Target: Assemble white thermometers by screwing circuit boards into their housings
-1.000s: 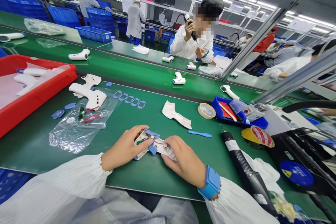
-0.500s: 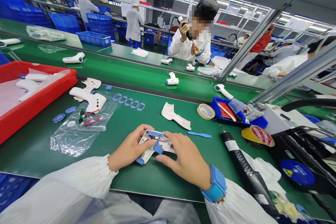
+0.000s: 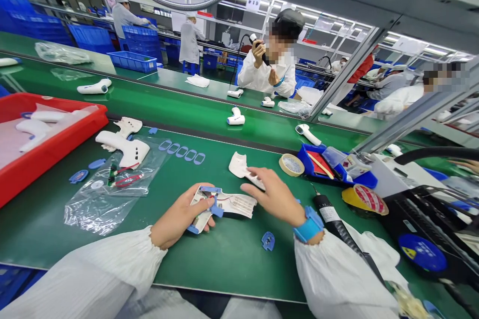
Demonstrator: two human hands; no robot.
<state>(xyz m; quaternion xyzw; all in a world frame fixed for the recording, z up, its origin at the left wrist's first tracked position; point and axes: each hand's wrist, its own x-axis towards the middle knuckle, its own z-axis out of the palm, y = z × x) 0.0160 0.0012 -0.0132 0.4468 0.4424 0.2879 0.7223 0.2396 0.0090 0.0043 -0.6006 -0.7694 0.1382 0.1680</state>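
My left hand (image 3: 183, 214) grips an open white thermometer housing half (image 3: 241, 204), its thumb pressed on the blue parts inside. Thin red wires run into the housing's handle, which points right. Over the handle of a second white housing half (image 3: 237, 163) lying on the bench, my right hand (image 3: 277, 194) has its thumb and fingers apart, one on each side. Whether the fingertips touch that handle I cannot tell. A small blue cap-like part (image 3: 268, 240) rests on the bench below my right hand.
Left, a red tray (image 3: 90, 119) holds white thermometers. Near it are a plastic bag (image 3: 97, 209) with a wired board, more white shells (image 3: 125, 147) and several blue frames (image 3: 181, 151). At right are a tape roll (image 3: 291, 165), blue bin (image 3: 359, 179) and electric screwdriver (image 3: 333, 219). A co-worker (image 3: 269, 65) sits opposite.
My right hand has left the held housing and moved up and right to the second housing half. The blue cap-like part has come into view. My left hand still holds its housing.
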